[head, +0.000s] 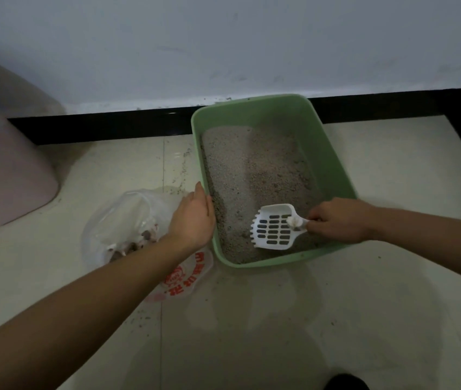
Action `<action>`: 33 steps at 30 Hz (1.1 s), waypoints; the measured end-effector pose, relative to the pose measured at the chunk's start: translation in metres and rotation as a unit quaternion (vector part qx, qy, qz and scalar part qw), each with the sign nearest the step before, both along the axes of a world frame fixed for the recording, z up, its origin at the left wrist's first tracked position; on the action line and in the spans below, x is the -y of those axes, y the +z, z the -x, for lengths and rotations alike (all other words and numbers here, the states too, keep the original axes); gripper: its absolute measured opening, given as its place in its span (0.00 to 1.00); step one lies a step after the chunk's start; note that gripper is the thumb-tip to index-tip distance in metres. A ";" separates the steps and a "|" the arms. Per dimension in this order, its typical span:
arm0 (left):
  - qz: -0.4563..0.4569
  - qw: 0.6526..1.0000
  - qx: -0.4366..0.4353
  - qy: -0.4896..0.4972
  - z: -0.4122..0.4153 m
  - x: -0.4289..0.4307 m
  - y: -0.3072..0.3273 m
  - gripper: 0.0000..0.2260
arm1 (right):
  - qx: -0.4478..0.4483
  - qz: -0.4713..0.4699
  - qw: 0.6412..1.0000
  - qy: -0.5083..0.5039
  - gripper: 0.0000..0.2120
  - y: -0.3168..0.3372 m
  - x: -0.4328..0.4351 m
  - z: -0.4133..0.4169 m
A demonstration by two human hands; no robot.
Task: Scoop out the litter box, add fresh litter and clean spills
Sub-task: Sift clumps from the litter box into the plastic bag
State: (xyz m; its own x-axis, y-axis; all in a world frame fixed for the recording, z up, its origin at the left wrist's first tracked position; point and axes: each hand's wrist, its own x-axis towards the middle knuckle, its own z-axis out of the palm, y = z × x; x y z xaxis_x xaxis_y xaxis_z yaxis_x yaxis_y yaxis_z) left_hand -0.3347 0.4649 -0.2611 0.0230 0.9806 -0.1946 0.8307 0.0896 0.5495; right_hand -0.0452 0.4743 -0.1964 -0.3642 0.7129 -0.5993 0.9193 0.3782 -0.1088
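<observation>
A green litter box (333,164) stands on the tiled floor against the wall, part filled with grey litter (254,175). My left hand (192,218) grips the box's left rim near the front corner. My right hand (336,220) holds the handle of a white slotted scoop (275,228), whose blade lies over the litter at the front of the box, with a small pale clump near the handle. Left of the box lies a clear plastic bag (128,220) with red print, holding brownish clumps.
A pink bin (9,170) with a blue liner stands at the left by the wall. Litter grains (181,170) are scattered on the floor left of the box and near the bag. A black baseboard (105,125) runs along the wall.
</observation>
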 end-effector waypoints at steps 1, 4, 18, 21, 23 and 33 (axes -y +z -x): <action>0.000 1.000 0.003 0.001 -0.001 0.002 -0.001 0.22 | 0.001 0.003 1.000 -0.005 0.23 -0.002 0.002 0.000; 0.003 0.999 0.031 0.012 0.000 0.005 -0.005 0.24 | 0.000 0.006 1.000 -0.013 0.26 -0.012 0.002 0.006; 0.018 0.986 0.161 0.046 0.004 0.005 -0.009 0.23 | -0.043 -0.196 0.975 0.100 0.29 -0.056 -0.033 0.035; 0.013 0.983 0.178 0.052 0.005 0.007 -0.008 0.23 | -0.053 -0.218 0.966 0.125 0.32 -0.061 -0.039 0.032; 0.014 0.980 0.187 0.059 0.003 0.008 -0.007 0.22 | -0.058 -0.223 0.963 0.140 0.31 -0.064 -0.041 0.028; 0.021 0.979 0.193 0.066 0.007 0.005 -0.017 0.26 | -0.079 -0.234 0.951 0.187 0.27 -0.070 -0.037 0.018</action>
